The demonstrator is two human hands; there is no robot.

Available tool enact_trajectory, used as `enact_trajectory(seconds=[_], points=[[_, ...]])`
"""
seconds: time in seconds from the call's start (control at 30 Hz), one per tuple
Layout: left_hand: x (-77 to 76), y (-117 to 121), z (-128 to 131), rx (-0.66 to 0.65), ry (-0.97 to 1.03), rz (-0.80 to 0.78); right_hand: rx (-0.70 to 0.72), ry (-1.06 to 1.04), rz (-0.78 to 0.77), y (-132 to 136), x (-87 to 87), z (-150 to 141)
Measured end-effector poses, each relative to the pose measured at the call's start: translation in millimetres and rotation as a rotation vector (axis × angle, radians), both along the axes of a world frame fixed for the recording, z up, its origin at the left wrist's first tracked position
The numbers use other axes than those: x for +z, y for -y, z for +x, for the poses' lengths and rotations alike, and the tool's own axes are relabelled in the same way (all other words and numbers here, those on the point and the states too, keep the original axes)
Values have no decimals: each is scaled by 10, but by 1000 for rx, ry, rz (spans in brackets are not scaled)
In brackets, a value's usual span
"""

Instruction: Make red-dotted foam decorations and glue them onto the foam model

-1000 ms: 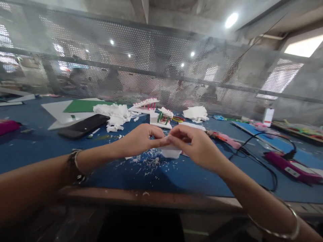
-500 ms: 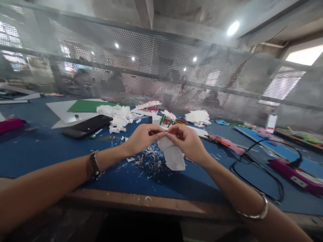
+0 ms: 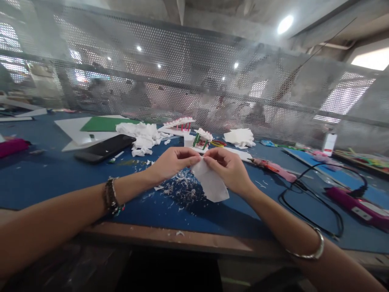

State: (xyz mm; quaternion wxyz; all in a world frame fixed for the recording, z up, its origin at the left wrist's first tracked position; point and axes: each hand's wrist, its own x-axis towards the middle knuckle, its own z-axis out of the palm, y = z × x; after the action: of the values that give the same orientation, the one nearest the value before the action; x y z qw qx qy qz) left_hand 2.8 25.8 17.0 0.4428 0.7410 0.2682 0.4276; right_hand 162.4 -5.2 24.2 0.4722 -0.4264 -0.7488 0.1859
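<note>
Between my two hands hangs a white piece of tissue paper (image 3: 211, 182), pinched at its upper edge. My left hand (image 3: 174, 164) is closed, thumb and forefinger pressed on the paper's upper left corner. The thumb and fingers of my right hand (image 3: 229, 168) grip the same edge just beside it. Under the paper, small white and grey scraps (image 3: 185, 188) lie scattered on the blue table mat (image 3: 133, 215). Just beyond my hands stands a small model with green posts and a white roof (image 3: 202, 138). Behind it is a similar model with red posts (image 3: 182, 125).
Crumpled white tissue (image 3: 141, 136) and a black phone (image 3: 106, 148) lie left. A stack of white tissue (image 3: 240, 138) sits behind my right hand. At right are a pink pen-like tool (image 3: 275, 170), a black cable (image 3: 337, 215) and a magenta power strip (image 3: 352, 207).
The paper's lower end has swung slightly to the right and my fingertips have parted a little. The camera view has shifted slightly; the surrounding things stay put.
</note>
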Motion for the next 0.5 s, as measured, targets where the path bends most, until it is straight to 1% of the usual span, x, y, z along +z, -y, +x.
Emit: enact_trajectory(seconds=[0.17, 0.33, 0.4, 0.5], points=[[-6, -10, -1, -19, 8, 7, 45, -29, -18, -22, -33, -3], [-16, 5, 15, -9, 36, 9, 50, 22, 16, -29, -46, -10], [-33, -2, 19, -12, 54, -13, 39, 1, 11, -30, -47, -14], [-60, -30, 19, -53, 96, -77, 32, -43, 10, -30, -49, -16]])
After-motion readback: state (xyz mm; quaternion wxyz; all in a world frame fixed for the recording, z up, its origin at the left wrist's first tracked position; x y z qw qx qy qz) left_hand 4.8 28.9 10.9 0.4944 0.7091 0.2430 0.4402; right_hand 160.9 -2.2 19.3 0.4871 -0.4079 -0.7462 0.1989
